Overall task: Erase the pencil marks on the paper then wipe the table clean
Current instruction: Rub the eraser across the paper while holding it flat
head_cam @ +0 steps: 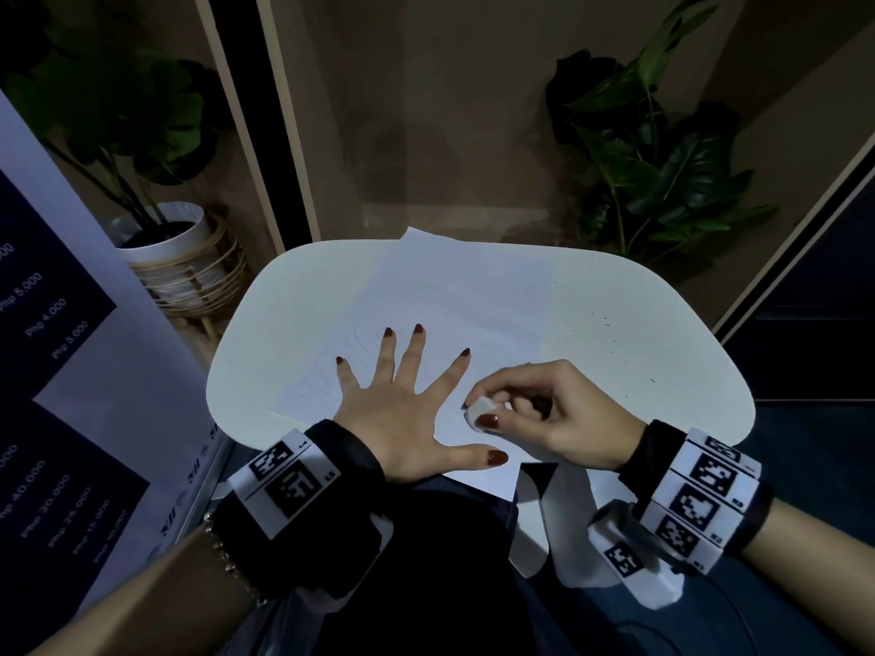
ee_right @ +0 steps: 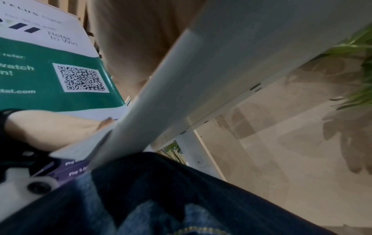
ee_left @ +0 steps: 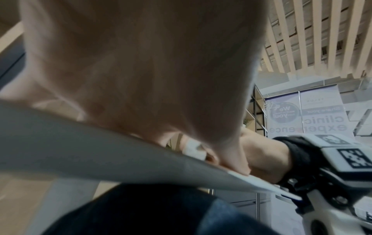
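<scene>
From the head view, the left hand [head_cam: 393, 414] lies flat with fingers spread straight, pressing the paper [head_cam: 454, 300] onto the white surface [head_cam: 284, 324]. Just beside its forefinger, the right hand [head_cam: 535, 409] pinches a small white eraser [head_cam: 480, 411] between thumb and fingertips, its lower edge at the sheet. Faint pencil marks [head_cam: 360, 340] show beyond the left fingertips, and dark crumbs [head_cam: 611, 333] lie scattered on the surface past the right hand.

The left wrist view shows mostly the palm from beneath, the sheet's near edge overhanging, and the eraser [ee_left: 194, 151] held by the other hand.

The right wrist view shows the surface edge [ee_right: 161, 98], the left thumb on the sheet and blue jeans [ee_right: 161, 198] below; its own fingers are out of sight here.

To erase well, short strokes away from the pinning hand seem best, keeping the sheet taut so it does not crease, with the left hand shifted to uncover the marks under it.
</scene>
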The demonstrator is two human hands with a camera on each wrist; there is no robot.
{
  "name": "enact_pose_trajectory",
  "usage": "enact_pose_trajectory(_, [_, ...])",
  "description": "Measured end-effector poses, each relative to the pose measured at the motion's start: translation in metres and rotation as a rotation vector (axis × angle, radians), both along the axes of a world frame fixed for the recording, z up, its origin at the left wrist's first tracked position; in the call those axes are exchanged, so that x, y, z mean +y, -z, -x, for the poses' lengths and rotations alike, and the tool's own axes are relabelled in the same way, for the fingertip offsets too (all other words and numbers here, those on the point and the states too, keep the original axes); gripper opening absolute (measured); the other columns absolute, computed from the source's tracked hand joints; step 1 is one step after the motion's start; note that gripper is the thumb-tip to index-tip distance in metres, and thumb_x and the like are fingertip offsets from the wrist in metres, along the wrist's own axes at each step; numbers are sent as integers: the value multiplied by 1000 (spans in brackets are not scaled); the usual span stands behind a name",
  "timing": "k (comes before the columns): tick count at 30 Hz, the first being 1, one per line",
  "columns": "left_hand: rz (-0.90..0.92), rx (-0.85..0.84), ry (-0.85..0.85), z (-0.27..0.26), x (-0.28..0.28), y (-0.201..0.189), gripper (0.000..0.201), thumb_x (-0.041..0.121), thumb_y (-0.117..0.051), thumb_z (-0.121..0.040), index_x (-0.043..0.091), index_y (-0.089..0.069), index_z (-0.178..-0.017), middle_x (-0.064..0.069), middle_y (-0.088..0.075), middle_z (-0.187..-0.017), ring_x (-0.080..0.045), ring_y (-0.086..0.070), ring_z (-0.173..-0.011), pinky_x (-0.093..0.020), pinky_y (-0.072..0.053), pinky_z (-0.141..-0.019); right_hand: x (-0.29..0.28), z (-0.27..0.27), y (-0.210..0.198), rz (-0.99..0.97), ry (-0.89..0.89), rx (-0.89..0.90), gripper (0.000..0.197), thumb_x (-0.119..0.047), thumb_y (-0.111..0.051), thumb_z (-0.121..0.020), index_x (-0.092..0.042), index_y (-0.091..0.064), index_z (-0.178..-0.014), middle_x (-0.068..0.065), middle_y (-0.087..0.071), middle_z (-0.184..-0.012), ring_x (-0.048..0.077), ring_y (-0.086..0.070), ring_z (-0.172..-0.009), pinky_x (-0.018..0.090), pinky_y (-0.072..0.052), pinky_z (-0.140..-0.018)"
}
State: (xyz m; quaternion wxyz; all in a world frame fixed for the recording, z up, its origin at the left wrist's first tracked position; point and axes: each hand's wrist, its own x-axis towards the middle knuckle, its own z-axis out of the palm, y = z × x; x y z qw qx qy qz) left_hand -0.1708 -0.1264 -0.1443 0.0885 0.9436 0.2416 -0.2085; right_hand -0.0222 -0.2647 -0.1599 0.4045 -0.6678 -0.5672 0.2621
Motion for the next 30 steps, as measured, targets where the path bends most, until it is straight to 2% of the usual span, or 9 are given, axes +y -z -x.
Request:
enact_pose_trajectory(4, [6,4,4,1,1,-1,106,95,-27,-65,50,28,-144,-2,43,-152,-30,39,-140,-71,9,-110,0,-1,0,-5,50,34,7,-19,-71,-91,-20,-75,-97,-15,-52,-57,24,-35,-54,30,-32,-56])
enact_pose_trajectory(6, [9,10,7,0,2,-1,106,96,-26,-63,51,29,-143,-2,43,-152,-30,38,-140,-71,8,-110,2,-4,1,-49,134,48,4,-19,-71,-91,-19,-74,-94,0,-55,-64,26,-40,-58,31,-36,-60])
enact_pose_trajectory(8, [12,14,7,0,2,-1,107,96,-26,-63,51,28,-143,-2,43,-152,-31,38,-141,-72,8,-110,0,-8,-1,-4,51,53,6,-22,-72,-91,-19,-74,-95,15,-61,-75,30,-47,-63,31,-39,-64])
enact_pose_trajectory(10, [8,16,7,0,2,-1,106,95,-27,-64,51,28,-144,-2,43,-152,-31,38,-141,-72,8,-110,-2,-11,-3,55,-32,69,9,-22,-73,-89,-18,-76,-97,14,-65,-77,29,-49,-65,28,-41,-66])
enact_pose_trajectory(14, [3,18,7,-1,3,-1,106,96,-25,-64,51,29,-143,-2,43,-151,-31,38,-140,-73,8,-109,0,-8,-1,-11,71,39,7,-24,-72,-90,-20,-75,-96,7,-65,-73,31,-49,-64,34,-41,-62])
enact_pose_trajectory(18, [5,14,6,0,2,1,109,97,-20,-57,51,28,-144,-2,43,-152,-31,38,-141,-73,9,-109,-3,-18,-5,108,-84,80,11,-21,-73,-90,-17,-75,-99,10,-70,-84,24,-58,-71,26,-45,-72])
enact_pose_trajectory(22, [10,12,0,0,3,1,108,96,-19,-57,52,29,-143,-1,44,-151,-30,38,-140,-72,10,-109,0,-11,0,5,46,62,9,-23,-73,-90,-21,-75,-98,14,-65,-78,21,-50,-64,30,-43,-66])
enact_pose_trajectory(26, [14,18,10,0,3,0,109,97,-21,-57,52,28,-143,-1,43,-152,-30,38,-141,-72,9,-109,-4,-23,-8,147,-113,78,13,-19,-74,-88,-15,-75,-101,13,-71,-90,30,-63,-81,31,-48,-76])
enact_pose_trajectory(30, [13,30,8,-1,4,-1,110,97,-19,-54,52,29,-143,-1,44,-151,-31,38,-141,-73,9,-109,-3,-16,-3,52,-11,101,11,-19,-74,-89,-17,-75,-100,17,-67,-83,21,-54,-68,29,-43,-70])
